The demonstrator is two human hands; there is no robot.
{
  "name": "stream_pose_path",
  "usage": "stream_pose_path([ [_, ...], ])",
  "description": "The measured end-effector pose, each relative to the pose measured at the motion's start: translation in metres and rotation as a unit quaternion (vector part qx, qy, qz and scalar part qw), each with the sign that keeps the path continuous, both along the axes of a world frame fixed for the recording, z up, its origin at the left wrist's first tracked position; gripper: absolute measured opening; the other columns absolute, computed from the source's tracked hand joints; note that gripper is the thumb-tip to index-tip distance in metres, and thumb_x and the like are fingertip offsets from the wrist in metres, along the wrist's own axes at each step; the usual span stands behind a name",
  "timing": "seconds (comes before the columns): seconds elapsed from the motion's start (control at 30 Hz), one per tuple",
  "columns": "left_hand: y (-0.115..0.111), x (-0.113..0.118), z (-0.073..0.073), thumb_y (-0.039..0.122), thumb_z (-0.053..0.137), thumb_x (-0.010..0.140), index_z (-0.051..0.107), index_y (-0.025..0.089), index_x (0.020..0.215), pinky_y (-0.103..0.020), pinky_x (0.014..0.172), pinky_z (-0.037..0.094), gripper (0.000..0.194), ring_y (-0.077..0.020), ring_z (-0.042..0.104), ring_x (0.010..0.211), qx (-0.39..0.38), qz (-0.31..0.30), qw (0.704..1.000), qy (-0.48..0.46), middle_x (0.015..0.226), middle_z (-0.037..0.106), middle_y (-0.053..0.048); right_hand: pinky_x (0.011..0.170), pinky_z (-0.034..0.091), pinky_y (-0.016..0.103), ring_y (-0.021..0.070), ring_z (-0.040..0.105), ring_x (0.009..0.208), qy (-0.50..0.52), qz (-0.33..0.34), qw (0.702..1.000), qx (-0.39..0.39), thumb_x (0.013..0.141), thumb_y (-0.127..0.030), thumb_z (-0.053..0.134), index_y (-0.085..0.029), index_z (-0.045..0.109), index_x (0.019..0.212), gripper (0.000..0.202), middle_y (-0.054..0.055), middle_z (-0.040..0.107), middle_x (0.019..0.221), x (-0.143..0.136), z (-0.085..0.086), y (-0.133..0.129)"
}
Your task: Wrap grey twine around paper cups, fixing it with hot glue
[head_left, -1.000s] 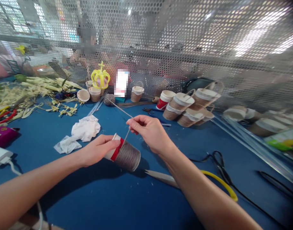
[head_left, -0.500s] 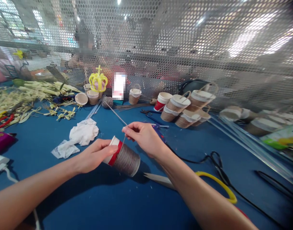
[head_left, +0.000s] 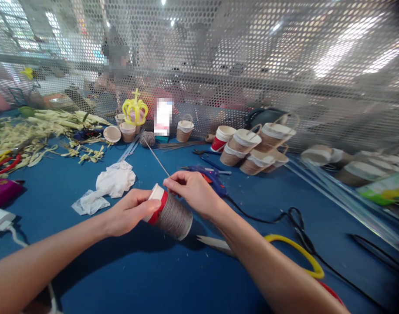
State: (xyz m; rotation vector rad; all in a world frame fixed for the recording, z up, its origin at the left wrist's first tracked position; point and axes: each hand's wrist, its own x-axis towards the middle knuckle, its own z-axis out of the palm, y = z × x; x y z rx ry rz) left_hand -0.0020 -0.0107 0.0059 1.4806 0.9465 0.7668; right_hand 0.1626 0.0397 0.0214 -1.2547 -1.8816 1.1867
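- Head view: our left hand (head_left: 126, 213) grips the tilted, yarn-wrapped cup (head_left: 174, 216) near its rim, over the counter (head_left: 147, 274).
- Our right fingers (head_left: 170, 183) pinch the yarn (head_left: 158, 160) near it; scissors (head_left: 215, 244) just beside.

A craft workshop, judging by the glue gun (head_left: 208, 176), scissors (head_left: 219, 245) and twine-wrapped cups (head_left: 247, 146) across the blue tabletop (head_left: 127, 279).
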Motion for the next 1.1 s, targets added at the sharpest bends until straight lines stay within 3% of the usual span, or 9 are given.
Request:
stream_pose_path([
  [0.2, 0.003, 0.001, -0.009, 0.036, 0.051, 0.076, 0.058, 0.012, 0.066, -0.02, 0.052, 0.034, 0.027, -0.0083, 0.039, 0.053, -0.049, 0.038, 0.993, -0.104, 0.059, 0.05, 0.002, 0.056, 0.037, 0.023, 0.0095, 0.048, 0.056, -0.06, 0.008, 0.998, 0.0, 0.078, -0.028, 0.054, -0.012, 0.062, 0.064, 0.023, 0.002, 0.059, 0.062, 0.003, -0.001, 0.007],
  [0.33, 0.011, 0.005, -0.009, 0.034, 0.055, 0.074, 0.063, 0.012, 0.073, -0.021, 0.054, 0.037, 0.023, -0.0112, 0.049, 0.057, -0.114, 0.13, 0.964, -0.201, 0.061, 0.058, -0.001, 0.058, 0.042, 0.025, 0.0127, 0.055, 0.065, -0.052, -0.012, 0.999, -0.008, 0.086, -0.041, 0.038, -0.009, 0.062, 0.082, 0.04, 0.008, 0.063, 0.076, 0.011, 0.008, 0.011],
  [0.47, 0.015, 0.007, -0.004, 0.034, 0.053, 0.077, 0.064, 0.011, 0.073, -0.02, 0.053, 0.036, 0.026, -0.0097, 0.048, 0.055, -0.124, 0.16, 0.95, -0.24, 0.059, 0.059, -0.001, 0.064, 0.047, 0.026, 0.0158, 0.057, 0.08, -0.052, 0.072, 0.996, -0.022, 0.083, -0.051, 0.04, -0.012, 0.058, 0.098, 0.045, 0.01, 0.062, 0.093, 0.017, 0.019, 0.008],
  [0.57, 0.015, 0.004, -0.006, 0.037, 0.054, 0.077, 0.065, 0.01, 0.079, -0.021, 0.056, 0.038, 0.029, -0.0108, 0.049, 0.058, -0.102, 0.136, 0.957, -0.233, 0.061, 0.061, -0.002, 0.057, 0.049, 0.027, 0.0152, 0.058, 0.071, -0.073, 0.145, 0.985, -0.063, 0.079, -0.053, 0.046, -0.013, 0.055, 0.102, 0.048, 0.009, 0.061, 0.089, 0.018, 0.021, 0.004],
  [0.63, 0.014, 0.001, -0.009, 0.039, 0.055, 0.077, 0.065, 0.011, 0.081, -0.021, 0.057, 0.038, 0.031, -0.0114, 0.051, 0.059, -0.084, 0.116, 0.967, -0.21, 0.063, 0.062, -0.002, 0.056, 0.05, 0.028, 0.0144, 0.058, 0.066, -0.071, 0.157, 0.982, -0.071, 0.078, -0.052, 0.048, -0.013, 0.053, 0.104, 0.048, 0.007, 0.061, 0.084, 0.02, 0.02, 0.002],
  [0.77, 0.013, 0.0, -0.008, 0.043, 0.057, 0.075, 0.064, 0.011, 0.07, -0.02, 0.055, 0.036, 0.033, -0.009, 0.049, 0.056, -0.08, 0.11, 0.971, -0.197, 0.062, 0.061, -0.001, 0.071, 0.05, 0.033, 0.0176, 0.06, 0.079, -0.108, 0.072, 0.988, 0.089, 0.072, -0.041, 0.062, -0.016, 0.052, 0.109, 0.046, 0.007, 0.062, 0.096, 0.024, 0.015, -0.014],
  [0.83, 0.012, 0.003, -0.004, 0.043, 0.057, 0.074, 0.064, 0.011, 0.07, -0.02, 0.053, 0.036, 0.033, -0.009, 0.048, 0.054, -0.113, 0.113, 0.963, -0.216, 0.06, 0.061, -0.001, 0.079, 0.048, 0.036, 0.0199, 0.058, 0.089, -0.13, 0.039, 0.969, 0.206, 0.068, -0.035, 0.067, -0.018, 0.05, 0.111, 0.049, 0.008, 0.059, 0.105, 0.027, 0.01, -0.025],
  [0.93, 0.011, 0.006, 0.001, 0.042, 0.061, 0.071, 0.065, 0.01, 0.072, -0.022, 0.053, 0.038, 0.033, -0.0105, 0.051, 0.054, -0.18, 0.102, 0.948, -0.241, 0.062, 0.062, -0.003, 0.086, 0.045, 0.04, 0.0225, 0.054, 0.1, -0.138, 0.046, 0.929, 0.341, 0.068, -0.029, 0.068, -0.019, 0.046, 0.113, 0.051, 0.009, 0.056, 0.109, 0.03, 0.0, -0.041],
  [1.1, 0.008, 0.007, -0.001, 0.032, 0.071, 0.061, 0.066, 0.009, 0.073, -0.021, 0.055, 0.039, 0.026, -0.0108, 0.053, 0.056, -0.211, 0.09, 0.943, -0.242, 0.063, 0.063, -0.003, 0.087, 0.046, 0.045, 0.0249, 0.051, 0.104, -0.141, 0.041, 0.905, 0.4, 0.072, -0.027, 0.065, -0.022, 0.04, 0.116, 0.051, 0.012, 0.052, 0.111, 0.032, -0.021, -0.049],
])
